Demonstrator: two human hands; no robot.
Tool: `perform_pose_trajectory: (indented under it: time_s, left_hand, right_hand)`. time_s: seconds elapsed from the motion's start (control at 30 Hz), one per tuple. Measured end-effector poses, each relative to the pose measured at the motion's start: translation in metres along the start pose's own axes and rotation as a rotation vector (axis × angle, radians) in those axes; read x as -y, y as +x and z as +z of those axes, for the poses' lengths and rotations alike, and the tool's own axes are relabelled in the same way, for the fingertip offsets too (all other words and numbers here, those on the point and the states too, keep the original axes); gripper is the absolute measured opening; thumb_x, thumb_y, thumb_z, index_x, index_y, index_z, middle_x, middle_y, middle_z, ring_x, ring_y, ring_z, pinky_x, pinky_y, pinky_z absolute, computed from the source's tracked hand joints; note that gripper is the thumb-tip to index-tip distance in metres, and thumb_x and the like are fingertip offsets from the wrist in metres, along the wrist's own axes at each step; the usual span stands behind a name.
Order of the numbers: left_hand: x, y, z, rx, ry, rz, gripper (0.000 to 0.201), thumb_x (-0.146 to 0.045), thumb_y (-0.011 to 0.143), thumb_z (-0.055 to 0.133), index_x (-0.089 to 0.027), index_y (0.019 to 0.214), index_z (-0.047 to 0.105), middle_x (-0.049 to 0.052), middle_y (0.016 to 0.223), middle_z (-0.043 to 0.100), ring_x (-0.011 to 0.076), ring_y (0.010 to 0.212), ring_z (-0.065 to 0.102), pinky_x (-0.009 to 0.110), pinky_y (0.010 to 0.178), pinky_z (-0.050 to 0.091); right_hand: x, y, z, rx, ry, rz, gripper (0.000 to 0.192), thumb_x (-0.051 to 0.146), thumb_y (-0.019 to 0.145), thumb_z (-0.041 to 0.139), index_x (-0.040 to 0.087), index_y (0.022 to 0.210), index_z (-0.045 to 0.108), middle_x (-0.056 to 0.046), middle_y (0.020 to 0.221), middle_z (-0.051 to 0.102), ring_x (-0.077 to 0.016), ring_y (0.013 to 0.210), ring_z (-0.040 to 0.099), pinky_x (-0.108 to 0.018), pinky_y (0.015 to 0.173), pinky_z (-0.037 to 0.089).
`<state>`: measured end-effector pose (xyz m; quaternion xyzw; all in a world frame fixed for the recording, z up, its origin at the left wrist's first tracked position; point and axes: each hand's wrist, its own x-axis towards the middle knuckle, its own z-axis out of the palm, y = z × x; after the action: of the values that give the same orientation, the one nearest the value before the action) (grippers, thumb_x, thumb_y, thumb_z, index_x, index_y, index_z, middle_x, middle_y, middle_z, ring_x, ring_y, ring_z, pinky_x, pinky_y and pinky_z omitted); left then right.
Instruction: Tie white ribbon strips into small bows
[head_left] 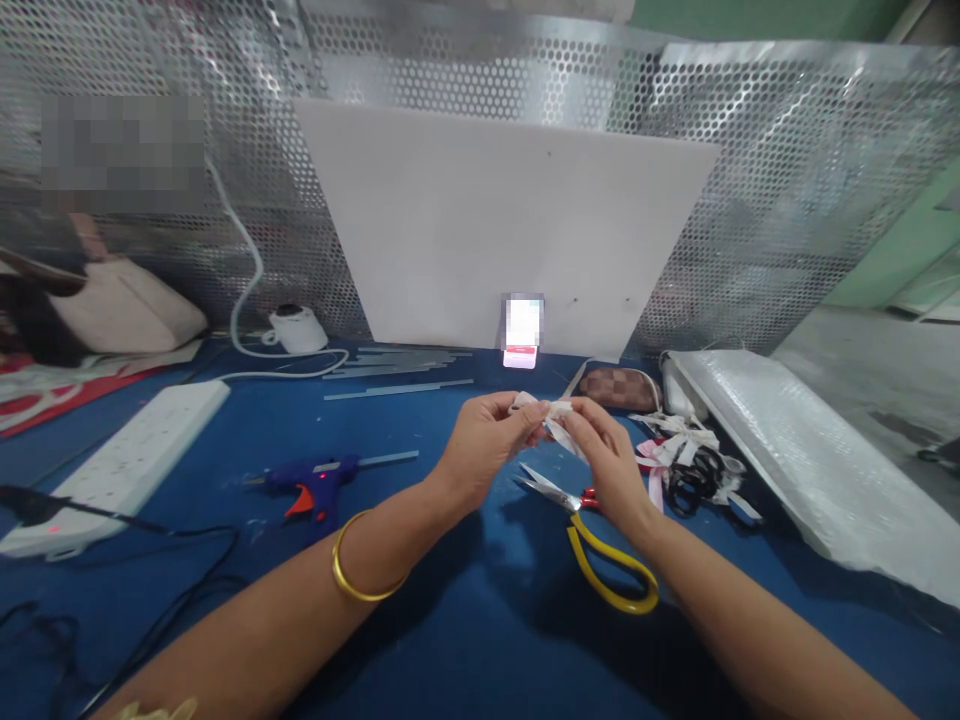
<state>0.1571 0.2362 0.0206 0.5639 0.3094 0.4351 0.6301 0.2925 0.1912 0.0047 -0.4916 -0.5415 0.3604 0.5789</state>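
My left hand [484,440] and my right hand [607,455] meet above the blue table [465,640], both pinching a small piece of white ribbon [551,412] between the fingertips. A gold bangle sits on my left wrist. Just under my right hand lie yellow-handled scissors [592,545], blades open and pointing left. A blue glue gun [315,480] rests on the table to the left of my left forearm.
A white power strip [124,460] lies at the left with black cables. Ribbon pieces and black scissors [694,470] lie at the right, beside a bubble-wrap bundle [817,470]. A white board [495,240] leans on the perforated metal wall, with a phone [523,332] and glue sticks [397,375] before it.
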Motion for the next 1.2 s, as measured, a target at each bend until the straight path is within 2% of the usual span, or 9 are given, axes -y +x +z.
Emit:
perform_pose_trajectory:
  time_s: [0.07, 0.23, 0.43, 0.63, 0.8, 0.9, 1.0, 1.07, 1.2]
  left_hand:
    - [0.001, -0.001, 0.000, -0.016, 0.067, -0.010, 0.029, -0.038, 0.075, 0.062, -0.013, 0.060, 0.059, -0.002, 0.055, 0.053, 0.0076, 0.053, 0.042, 0.020, 0.052, 0.032]
    - [0.003, -0.003, 0.002, 0.029, 0.124, -0.032, 0.037, -0.045, 0.080, 0.053, -0.013, 0.063, 0.059, -0.001, 0.057, 0.053, 0.0082, 0.052, 0.042, 0.021, 0.051, 0.033]
    - [0.005, -0.003, 0.002, -0.030, 0.241, 0.033, 0.026, -0.037, 0.077, 0.058, -0.015, 0.066, 0.056, -0.003, 0.056, 0.048, 0.0073, 0.050, 0.039, 0.020, 0.047, 0.030]
    - [0.013, -0.002, 0.001, -0.098, 0.398, 0.163, 0.021, -0.033, 0.077, 0.060, -0.015, 0.066, 0.058, -0.003, 0.059, 0.048, 0.0080, 0.056, 0.039, 0.020, 0.053, 0.031]
    - [0.017, -0.002, 0.007, -0.061, 0.165, 0.043, 0.025, -0.037, 0.077, 0.059, -0.014, 0.067, 0.058, -0.003, 0.059, 0.051, 0.0080, 0.055, 0.042, 0.020, 0.053, 0.033]
    - [0.017, -0.002, 0.008, -0.023, 0.045, 0.001, 0.020, -0.032, 0.073, 0.064, -0.013, 0.069, 0.060, -0.002, 0.061, 0.055, 0.0082, 0.057, 0.045, 0.020, 0.055, 0.034]
    - [0.015, 0.000, 0.005, 0.004, -0.059, -0.063, 0.019, -0.029, 0.070, 0.067, -0.013, 0.064, 0.059, -0.002, 0.057, 0.054, 0.0076, 0.054, 0.044, 0.020, 0.054, 0.034]
    - [0.014, 0.003, 0.002, 0.065, -0.161, -0.135, 0.021, -0.030, 0.069, 0.069, -0.012, 0.062, 0.059, -0.001, 0.057, 0.054, 0.0078, 0.053, 0.045, 0.020, 0.053, 0.034]
    - [0.013, 0.008, -0.004, 0.215, -0.386, -0.327, 0.018, -0.028, 0.069, 0.070, -0.012, 0.071, 0.063, -0.001, 0.059, 0.053, 0.0069, 0.055, 0.047, 0.020, 0.058, 0.038]
  right_hand:
    - [0.003, 0.002, -0.003, -0.048, 0.007, 0.019, 0.021, 0.037, 0.079, 0.058, 0.019, 0.089, 0.061, -0.001, 0.075, 0.060, -0.0145, 0.067, 0.053, -0.024, 0.060, 0.040]
    - [0.007, 0.002, -0.008, -0.096, -0.111, 0.000, 0.016, 0.031, 0.076, 0.062, 0.016, 0.072, 0.061, 0.001, 0.059, 0.054, -0.0103, 0.054, 0.044, -0.022, 0.050, 0.035]
    - [0.006, 0.002, -0.010, -0.050, -0.187, -0.006, 0.017, 0.032, 0.079, 0.058, 0.017, 0.074, 0.060, 0.002, 0.061, 0.052, -0.0094, 0.054, 0.043, -0.022, 0.051, 0.035]
    - [0.007, 0.000, -0.008, -0.073, -0.421, -0.186, 0.013, 0.026, 0.078, 0.058, 0.016, 0.070, 0.060, 0.000, 0.065, 0.055, -0.0119, 0.063, 0.049, -0.024, 0.060, 0.038]
    - [0.002, 0.002, -0.006, -0.120, -0.288, -0.041, 0.015, 0.030, 0.079, 0.057, 0.016, 0.073, 0.061, 0.002, 0.059, 0.052, -0.0101, 0.055, 0.044, -0.022, 0.052, 0.035]
    - [0.000, 0.003, -0.006, -0.143, -0.235, -0.022, 0.016, 0.030, 0.077, 0.060, 0.016, 0.072, 0.062, 0.002, 0.058, 0.052, -0.0100, 0.055, 0.043, -0.022, 0.052, 0.035]
    - [0.000, 0.005, -0.009, -0.078, -0.089, 0.053, 0.018, 0.033, 0.076, 0.062, 0.016, 0.073, 0.062, 0.001, 0.061, 0.056, -0.0112, 0.056, 0.047, -0.023, 0.053, 0.037]
    - [0.002, 0.007, -0.014, -0.019, 0.031, 0.080, 0.020, 0.036, 0.078, 0.059, 0.016, 0.079, 0.064, -0.001, 0.067, 0.059, -0.0131, 0.062, 0.052, -0.025, 0.058, 0.041]
    - [0.012, 0.011, -0.023, 0.065, 0.105, 0.006, 0.021, 0.028, 0.081, 0.054, 0.019, 0.094, 0.067, -0.002, 0.080, 0.063, -0.0149, 0.077, 0.056, -0.028, 0.075, 0.044]
